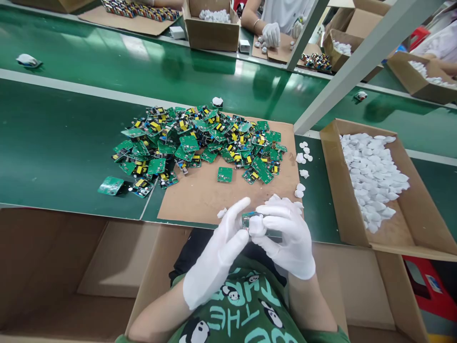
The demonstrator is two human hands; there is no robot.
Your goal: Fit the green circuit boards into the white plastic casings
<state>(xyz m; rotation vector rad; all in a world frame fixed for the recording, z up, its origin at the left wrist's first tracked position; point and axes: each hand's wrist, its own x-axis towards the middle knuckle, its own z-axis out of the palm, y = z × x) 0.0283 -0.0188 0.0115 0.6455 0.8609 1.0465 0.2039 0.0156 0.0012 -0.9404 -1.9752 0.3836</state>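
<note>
Both my hands wear white gloves and meet close to my chest. My left hand (217,252) pinches a small green circuit board (247,219) with its thumb and fingers. My right hand (289,236) curls round a small white plastic piece (257,227) pressed against that board. A big heap of green circuit boards (193,140) with yellow parts lies beyond my hands on a brown cardboard sheet (207,195). A single board (224,175) rests apart from the heap.
A cardboard box (332,190) of white plastic pieces (371,174) stands at my right. Loose white pieces (303,157) lie beside the sheet. A grey metal post (353,62) slants overhead. Across the green belt (64,143) another person's gloved hand (271,34) works near more boxes.
</note>
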